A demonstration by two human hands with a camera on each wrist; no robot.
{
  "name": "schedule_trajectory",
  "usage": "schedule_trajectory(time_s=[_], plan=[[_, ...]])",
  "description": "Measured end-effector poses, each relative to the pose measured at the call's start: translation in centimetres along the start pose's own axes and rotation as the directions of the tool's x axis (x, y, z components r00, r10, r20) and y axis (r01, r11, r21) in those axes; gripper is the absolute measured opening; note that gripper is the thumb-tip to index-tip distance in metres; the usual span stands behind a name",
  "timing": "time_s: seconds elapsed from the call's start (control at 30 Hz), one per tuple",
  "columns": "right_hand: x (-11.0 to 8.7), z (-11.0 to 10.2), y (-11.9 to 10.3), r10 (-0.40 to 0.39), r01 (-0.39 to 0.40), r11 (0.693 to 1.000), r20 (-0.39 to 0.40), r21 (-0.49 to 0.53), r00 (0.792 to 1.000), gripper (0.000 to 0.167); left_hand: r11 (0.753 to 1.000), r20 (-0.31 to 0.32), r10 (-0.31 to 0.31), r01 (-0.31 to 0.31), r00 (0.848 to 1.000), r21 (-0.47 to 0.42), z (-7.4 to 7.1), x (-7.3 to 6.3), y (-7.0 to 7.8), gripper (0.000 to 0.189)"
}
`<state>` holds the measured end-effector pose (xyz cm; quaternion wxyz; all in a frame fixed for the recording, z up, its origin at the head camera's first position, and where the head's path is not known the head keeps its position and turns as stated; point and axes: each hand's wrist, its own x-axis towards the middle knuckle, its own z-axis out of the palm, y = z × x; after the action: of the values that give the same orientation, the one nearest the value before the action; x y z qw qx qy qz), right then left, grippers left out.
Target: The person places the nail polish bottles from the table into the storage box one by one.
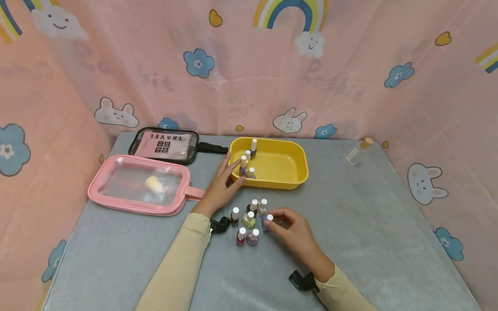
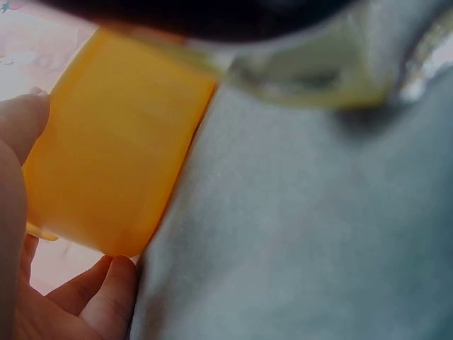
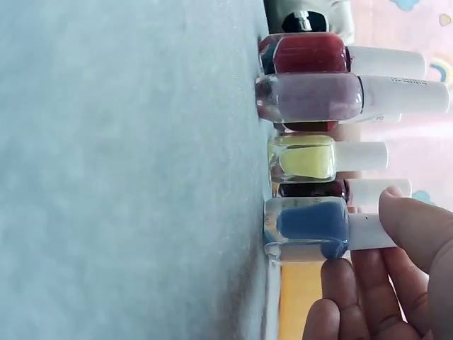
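Observation:
My right hand (image 1: 292, 229) pinches the white cap of a blue nail polish bottle (image 3: 311, 221), which stands upright at the right side of a group of nail polish bottles. Close by are a yellow-green bottle (image 1: 249, 221), a red bottle (image 1: 241, 238), a mauve bottle (image 1: 252, 239), a clear one (image 1: 262, 208) and dark ones. My left hand (image 1: 219, 188) holds the near left corner of the yellow tray (image 1: 272, 185), thumb toward the front wall and fingers along the left side. Several nail polish bottles (image 1: 243, 167) stand inside the tray's left end.
Left of the tray lie a black-edged clear pouch (image 1: 167, 147) and a pink clear pouch (image 1: 140, 185) with a pale yellow item showing. A clear bottle with a tan cap (image 1: 359, 151) lies at the back right of the grey-covered table (image 1: 369, 224). A pink patterned curtain (image 1: 241, 86) hangs behind.

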<state>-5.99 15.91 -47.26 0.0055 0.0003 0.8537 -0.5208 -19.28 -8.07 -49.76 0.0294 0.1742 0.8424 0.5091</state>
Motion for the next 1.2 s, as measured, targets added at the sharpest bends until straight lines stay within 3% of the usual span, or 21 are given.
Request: schedule_trajectory(time_s=[0.13,0.27,0.53,0.67,0.8,1.07,1.2], plan=[[0.2,-0.4,-0.5,-0.004,0.004,0.999,-0.007,-0.048,1.0,0.022,1.0,-0.002,0.001,-0.001,1.0,0.001,-0.1,0.0,0.0,0.065],[1.2,-1.9,-2.4,-0.061,0.058,0.995,-0.038,-0.079,0.997,0.021,1.0,-0.003,0.004,-0.004,1.0,0.0,-0.1,0.1,-0.1,0.065],[7.3,-4.5,-6.2,-0.119,0.108,0.991,-0.166,-0.078,0.979,0.037,1.0,-0.013,-0.01,0.01,1.0,-0.004,-0.3,0.0,-0.1,0.065],[10.5,-3.9,-5.9,-0.079,0.062,0.993,-0.174,-0.102,0.982,0.036,1.0,-0.008,-0.012,0.012,1.0,0.001,-0.1,0.0,-0.1,0.065],[12.4,-2.9,-4.9,-0.048,0.028,0.989,-0.137,-0.145,0.989,0.034,1.0,0.001,-0.012,0.012,1.0,-0.003,0.0,0.0,-0.1,0.065],[13.3,-1.8,-4.1,-0.021,0.001,0.961,-0.068,-0.277,0.997,0.031,1.0,-0.006,-0.003,0.003,1.0,-0.003,0.1,0.1,0.0,0.065],[13.3,-1.6,-4.0,-0.015,0.003,0.957,-0.04,-0.289,0.999,0.031,1.0,-0.002,-0.009,0.009,1.0,0.001,0.0,0.1,-0.1,0.065]])
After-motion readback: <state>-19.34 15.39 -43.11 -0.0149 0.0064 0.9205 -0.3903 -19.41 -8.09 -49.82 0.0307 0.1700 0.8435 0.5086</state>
